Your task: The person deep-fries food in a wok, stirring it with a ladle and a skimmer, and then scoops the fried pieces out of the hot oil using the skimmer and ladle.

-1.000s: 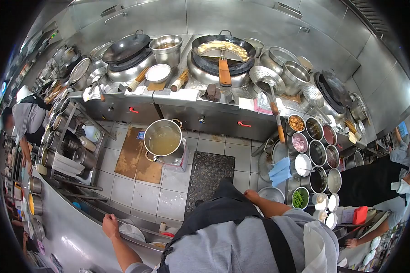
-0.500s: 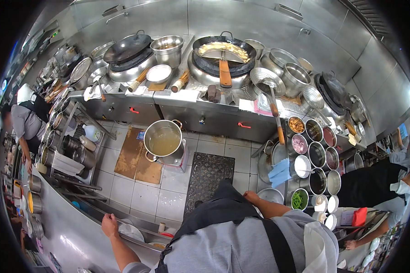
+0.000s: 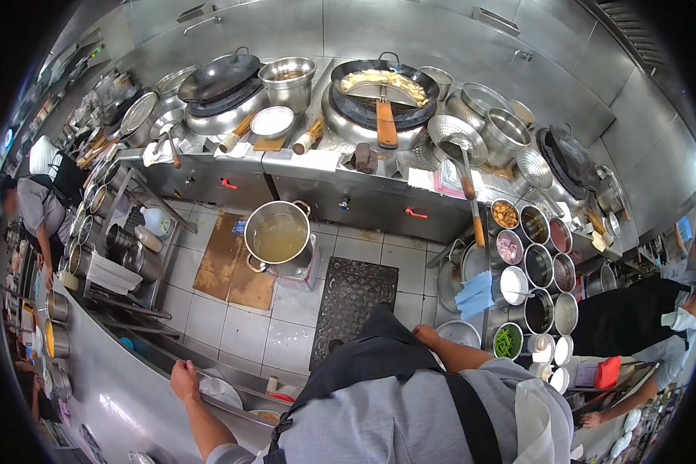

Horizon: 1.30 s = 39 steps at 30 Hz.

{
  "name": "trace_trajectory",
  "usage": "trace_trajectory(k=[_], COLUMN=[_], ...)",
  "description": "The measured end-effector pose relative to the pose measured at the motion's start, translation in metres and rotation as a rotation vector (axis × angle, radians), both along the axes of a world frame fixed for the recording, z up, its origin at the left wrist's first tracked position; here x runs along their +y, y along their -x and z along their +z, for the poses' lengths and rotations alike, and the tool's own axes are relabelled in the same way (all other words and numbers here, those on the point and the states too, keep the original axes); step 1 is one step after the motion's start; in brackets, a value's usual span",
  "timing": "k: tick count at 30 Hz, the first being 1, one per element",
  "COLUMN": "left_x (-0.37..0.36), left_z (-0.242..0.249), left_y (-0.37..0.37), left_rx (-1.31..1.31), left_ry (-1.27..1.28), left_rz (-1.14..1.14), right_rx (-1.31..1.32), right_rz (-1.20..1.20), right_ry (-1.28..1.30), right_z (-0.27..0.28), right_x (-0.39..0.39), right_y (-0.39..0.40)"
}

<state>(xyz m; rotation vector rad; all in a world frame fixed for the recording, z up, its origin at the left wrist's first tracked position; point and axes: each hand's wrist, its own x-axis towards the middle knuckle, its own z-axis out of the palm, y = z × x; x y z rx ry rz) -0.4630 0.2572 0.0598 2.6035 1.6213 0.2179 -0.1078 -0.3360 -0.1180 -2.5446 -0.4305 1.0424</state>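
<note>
My left hand (image 3: 184, 380), its fingers curled closed, is at the edge of the steel counter (image 3: 131, 402); nothing shows in it. Beside it, inside the recess below the counter edge, is a pale plate or lid (image 3: 220, 393). Close to my apron (image 3: 363, 352), my right hand (image 3: 427, 336) looks closed too, with no object visible in it. It is nearest to a metal bowl (image 3: 458, 334) on the right. A wok (image 3: 398, 124) on the far stove holds oil and pale yellow food, with a wooden-handled strainer or turner (image 3: 386, 124) lying across it.
A large pot of cloudy liquid (image 3: 278, 237) stands ahead, near a black floor mat (image 3: 354, 309). Several ingredient tins (image 3: 539, 263) line the right, with perforated ladles (image 3: 457, 138) behind. One co-worker (image 3: 42, 205) is at far left, another (image 3: 634, 313) at right.
The view has shifted very slightly. Both my hands keep nearly the same place and pose. The co-worker at far left has moved a little.
</note>
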Motion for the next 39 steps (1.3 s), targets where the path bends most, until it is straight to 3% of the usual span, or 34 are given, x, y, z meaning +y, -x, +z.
trace_trajectory(k=[7, 10, 16, 19, 22, 25, 28, 37, 39], left_x=[0.001, 0.001, 0.003, 0.003, 0.002, 0.001, 0.000, -0.002, -0.001], left_z=[-0.002, -0.002, -0.003, -0.003, -0.002, -0.003, -0.001, 0.002, 0.001], left_y=[0.001, 0.001, 0.002, 0.001, 0.001, 0.002, 0.000, -0.001, -0.001], left_rx=[-0.003, -0.001, -0.024, -0.005, -0.018, -0.031, -0.027, -0.037, -0.029], left_ry=[-0.016, -0.014, 0.013, 0.034, 0.014, 0.008, 0.008, -0.017, -0.019], left_rz=[-0.004, 0.008, -0.001, 0.020, 0.015, 0.001, 0.010, -0.011, -0.006], right_rx=[-0.040, -0.057, -0.011, -0.151, -0.152, -0.069, -0.069, -0.114, -0.091], right_rz=[0.026, 0.143, -0.059, 0.309, 0.307, 0.143, 0.058, 0.246, 0.125], right_ry=[0.024, -0.005, -0.040, -0.067, -0.098, 0.030, -0.094, -0.040, -0.088], right_z=[0.004, -0.005, -0.007, 0.004, 0.011, 0.018, 0.006, -0.031, -0.033], right_x=[0.004, -0.001, 0.001, -0.004, -0.004, 0.002, -0.002, -0.013, -0.013], right_y=[0.001, -0.002, 0.003, 0.002, 0.002, 0.004, 0.004, -0.002, -0.001])
